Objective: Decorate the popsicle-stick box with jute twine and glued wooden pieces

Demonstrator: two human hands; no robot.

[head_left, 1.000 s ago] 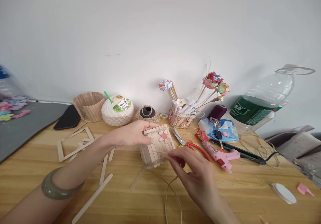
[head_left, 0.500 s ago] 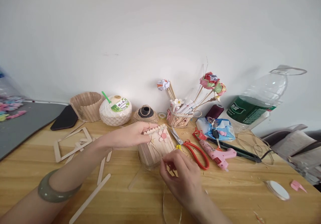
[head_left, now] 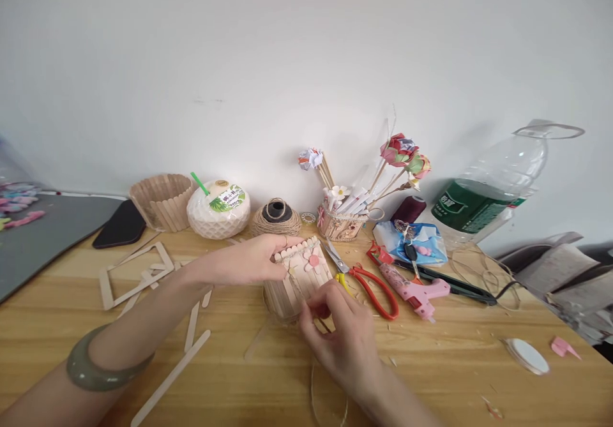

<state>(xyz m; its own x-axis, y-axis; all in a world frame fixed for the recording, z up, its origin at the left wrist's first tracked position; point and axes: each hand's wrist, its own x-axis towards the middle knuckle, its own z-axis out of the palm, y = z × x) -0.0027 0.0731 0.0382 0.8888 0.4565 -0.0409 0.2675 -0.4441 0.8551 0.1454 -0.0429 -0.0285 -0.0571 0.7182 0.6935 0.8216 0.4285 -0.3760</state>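
My left hand [head_left: 249, 258] grips the top rim of a small craft-stick holder [head_left: 281, 297], fingers behind and thumb in front. The holder tilts on the wooden table. Its front carries a flower [head_left: 313, 260] with a pink centre and thin twine stems. Against the lower front, my right hand [head_left: 342, 331] is closed in a pinch on a thin strand of twine [head_left: 312, 392], whose loop hangs down to the table. The exact grip point is partly hidden by my fingers. Red-handled scissors [head_left: 373, 291] lie just right of the holder, blades toward it.
Behind stand a craft-stick ring [head_left: 172, 213], a white coconut [head_left: 218, 219] with a green straw, a twine spool [head_left: 275, 223] and a decorated pot [head_left: 340, 224] of paper flowers. At right are a pink glue gun [head_left: 416, 293] and a large bottle [head_left: 469, 207]. Loose craft sticks [head_left: 172, 376] lie left.
My right hand has shifted slightly left along the holder's front with the twine. My left hand keeps its hold on the rim. The whole view has moved slightly.
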